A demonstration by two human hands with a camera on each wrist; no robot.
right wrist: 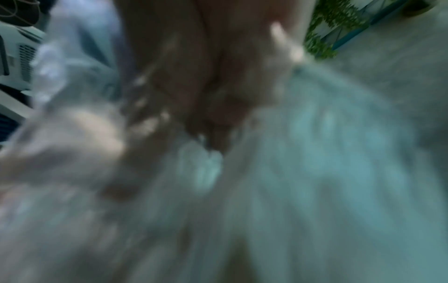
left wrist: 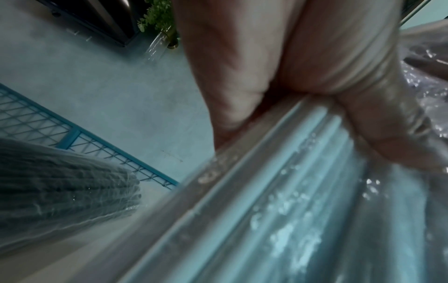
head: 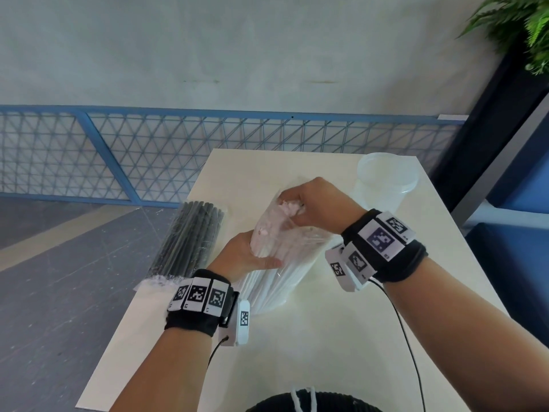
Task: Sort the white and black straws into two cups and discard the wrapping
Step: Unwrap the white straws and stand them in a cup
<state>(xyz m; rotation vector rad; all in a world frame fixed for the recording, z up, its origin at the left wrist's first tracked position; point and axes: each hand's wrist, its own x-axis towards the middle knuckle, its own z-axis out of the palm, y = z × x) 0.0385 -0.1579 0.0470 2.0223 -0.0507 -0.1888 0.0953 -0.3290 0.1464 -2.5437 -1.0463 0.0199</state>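
I find no readable words, brands or numbers anywhere. The only signs are black-and-white square code markers [head: 198, 295] on the band [head: 190, 319] at my left wrist, at 7 o'clock in the head view, and similar markers [head: 381, 239] on the band at my right wrist, at 4 o'clock; tiny print beside them is too small to read.

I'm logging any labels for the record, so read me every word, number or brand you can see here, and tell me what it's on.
No readable words or brand names.
Left wristband tags: square black-and-white code patterns; the tiny marks beneath are too small to read.
Right wristband tags: the same, unreadable.
White straw pack, black straw pack, clear cup: no print visible.
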